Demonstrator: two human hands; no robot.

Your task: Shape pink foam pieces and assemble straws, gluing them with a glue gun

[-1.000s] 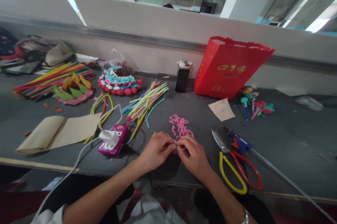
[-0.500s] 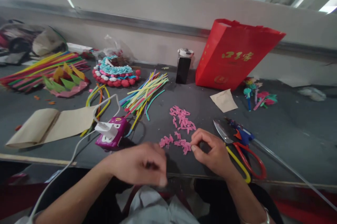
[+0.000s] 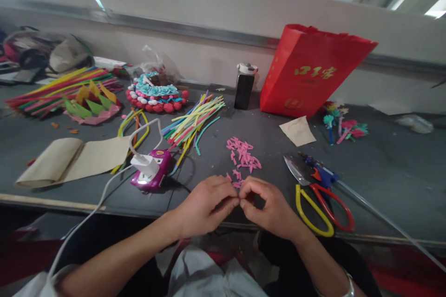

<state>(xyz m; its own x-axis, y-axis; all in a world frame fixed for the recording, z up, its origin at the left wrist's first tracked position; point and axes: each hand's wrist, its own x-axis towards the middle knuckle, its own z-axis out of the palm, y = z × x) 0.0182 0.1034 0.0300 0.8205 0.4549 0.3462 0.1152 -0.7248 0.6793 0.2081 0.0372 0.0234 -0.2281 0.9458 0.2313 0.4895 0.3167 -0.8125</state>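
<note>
Taking the meeting hands as the clock's centre: far out at ten o'clock lies a bundle of long multicoloured craft strips, and just before it a flat pink paper flower with green and yellow petals. At nine o'clock a folded tan paper sheet lies open on the dark grey bench. Nearer, also around nine to ten, a magenta plastic socket block carries a white plug. At eleven o'clock sits a round ornament of teal roses and red balls, with a loose fan of coloured strips between it and the hands.

The left hand and the right hand rest at the bench's near edge. Both have their fingers curled and pinched shut, tip touching tip; what they nip is too small to make out. The heap of small pink cut pieces lies at twelve o'clock, its nearest bits just beyond the fingertips.

Farther at twelve stands a black bottle with a white cap; at one o'clock a red fabric bag and a tan paper scrap. At three o'clock lie scissors with yellow and red handles, touching a blue glue gun.
</note>
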